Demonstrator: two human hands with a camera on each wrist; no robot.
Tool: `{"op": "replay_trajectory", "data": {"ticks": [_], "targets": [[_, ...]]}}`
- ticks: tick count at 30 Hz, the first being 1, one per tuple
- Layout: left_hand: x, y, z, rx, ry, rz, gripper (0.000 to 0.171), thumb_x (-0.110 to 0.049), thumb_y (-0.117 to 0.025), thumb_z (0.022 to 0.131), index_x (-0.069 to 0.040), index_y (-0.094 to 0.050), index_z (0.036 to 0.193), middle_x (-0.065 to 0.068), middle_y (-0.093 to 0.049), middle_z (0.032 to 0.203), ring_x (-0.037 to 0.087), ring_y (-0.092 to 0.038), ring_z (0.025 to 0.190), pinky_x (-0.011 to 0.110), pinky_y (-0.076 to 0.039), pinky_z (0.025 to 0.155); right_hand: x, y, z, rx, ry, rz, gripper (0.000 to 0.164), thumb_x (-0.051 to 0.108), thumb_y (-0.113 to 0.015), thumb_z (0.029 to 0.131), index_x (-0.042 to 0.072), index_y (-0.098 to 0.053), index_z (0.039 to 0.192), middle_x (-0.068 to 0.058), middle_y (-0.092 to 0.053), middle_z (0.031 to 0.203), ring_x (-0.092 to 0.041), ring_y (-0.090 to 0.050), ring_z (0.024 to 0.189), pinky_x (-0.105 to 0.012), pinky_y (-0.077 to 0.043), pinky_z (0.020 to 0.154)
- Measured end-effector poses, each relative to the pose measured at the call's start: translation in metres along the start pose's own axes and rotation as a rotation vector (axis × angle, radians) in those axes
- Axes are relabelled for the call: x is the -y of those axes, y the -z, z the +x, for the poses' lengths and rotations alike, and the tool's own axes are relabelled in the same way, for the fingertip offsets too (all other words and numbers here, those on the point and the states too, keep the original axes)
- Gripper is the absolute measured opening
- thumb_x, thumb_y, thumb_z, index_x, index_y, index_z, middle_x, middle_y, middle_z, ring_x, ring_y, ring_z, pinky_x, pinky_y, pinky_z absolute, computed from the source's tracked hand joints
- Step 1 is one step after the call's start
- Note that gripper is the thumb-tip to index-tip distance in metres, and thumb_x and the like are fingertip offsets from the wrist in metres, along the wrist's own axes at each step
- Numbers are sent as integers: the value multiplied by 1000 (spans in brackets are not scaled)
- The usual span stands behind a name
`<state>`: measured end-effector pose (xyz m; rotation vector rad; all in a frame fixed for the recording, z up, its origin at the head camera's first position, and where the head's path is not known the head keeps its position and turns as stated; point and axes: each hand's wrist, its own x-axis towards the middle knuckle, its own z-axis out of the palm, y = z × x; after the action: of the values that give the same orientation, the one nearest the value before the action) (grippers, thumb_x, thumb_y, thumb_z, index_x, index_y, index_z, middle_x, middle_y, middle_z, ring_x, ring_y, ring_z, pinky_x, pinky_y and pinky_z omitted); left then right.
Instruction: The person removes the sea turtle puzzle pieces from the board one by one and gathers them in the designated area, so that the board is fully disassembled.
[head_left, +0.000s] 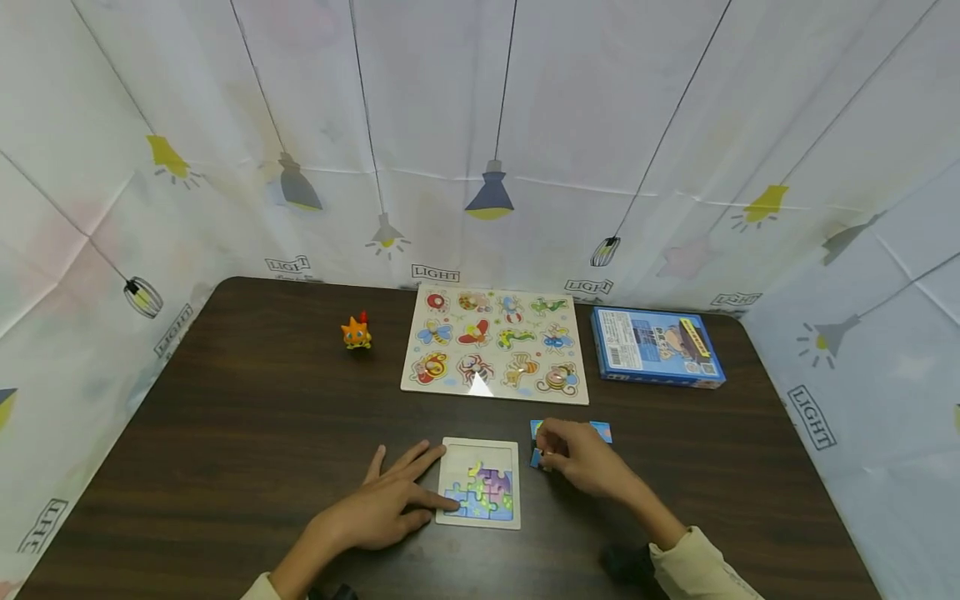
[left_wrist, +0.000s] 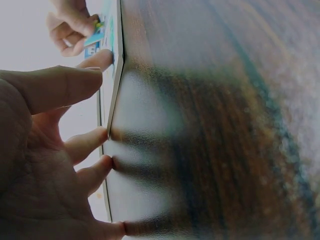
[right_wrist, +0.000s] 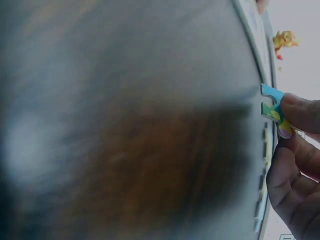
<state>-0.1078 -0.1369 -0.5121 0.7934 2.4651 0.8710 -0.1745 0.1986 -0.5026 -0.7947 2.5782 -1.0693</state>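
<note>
The right hand held one jigsaw piece, blue and green, pinched between thumb and forefinger, right of the lower centre of the frame. The left hand lay open, its fingers spread; the forefinger pressed on the assembled pieces and another fingertip touched the upper left corner of the single jigsaw tray, just below centre. Those pieces filled its lower and right part. Loose blue pieces lay around the right hand, which hid too many to count.

In the upper middle of the counter stood one orange figurine, then one insect puzzle board with twelve pictures in three rows of four, then one blue box at the right. The left forearm slanted up and rightward from the bottom edge, palm down; the right one reached up and leftward from the lower right, fingers bent.
</note>
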Motion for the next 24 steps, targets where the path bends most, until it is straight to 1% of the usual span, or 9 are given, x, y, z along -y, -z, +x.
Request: {"op": "replay_trajectory", "data": {"ticks": [2,4,7,11,16,24], "targets": [[1,0,0,1,6,9,36,-22,-64,102,-43,-70,130,3,-21,170,33,-9,157,78,8,111,-3,-1,-2,9,1,-15,18,0,-74,91,11,-60,90,7,-56,76,-6,-51,67,-26,-45,60],[1,-1,0,4,14,15,36,-22,-64,102,-44,-70,130,2,-20,170,32,-8,157,77,8,112,-4,-3,-3,-5,5,-48,18,0,-76,90,11,-61,90,7,-55,77,-5,-50,68,-26,-45,60],[0,0,0,6,18,17,36,-22,-64,102,-44,-70,130,2,-20,170,31,-8,157,77,8,112,-3,-7,-3,-49,9,-147,19,-1,-77,87,12,-63,86,8,-53,77,-6,-48,69,-26,-43,60],[-2,0,0,0,5,8,36,-22,-64,102,-43,-70,130,3,-21,170,32,-9,157,78,7,111,0,-12,-2,-83,-27,-242,21,-4,-77,85,13,-65,85,8,-54,78,-6,-50,70,-26,-45,61],[-3,0,-1,-1,-2,1,36,-22,-65,102,-43,-70,130,3,-21,170,32,-9,157,78,7,111,2,-12,-3,-91,-93,-260,19,-1,-79,85,12,-66,90,7,-59,80,-7,-54,73,-28,-49,65],[-4,2,-2,4,5,-5,37,-21,-65,101,-43,-70,131,3,-20,170,32,-8,157,78,8,111,4,-10,-5,-100,-77,-268,23,-2,-81,84,13,-63,88,8,-56,77,-8,-49,70,-27,-44,63]]}}
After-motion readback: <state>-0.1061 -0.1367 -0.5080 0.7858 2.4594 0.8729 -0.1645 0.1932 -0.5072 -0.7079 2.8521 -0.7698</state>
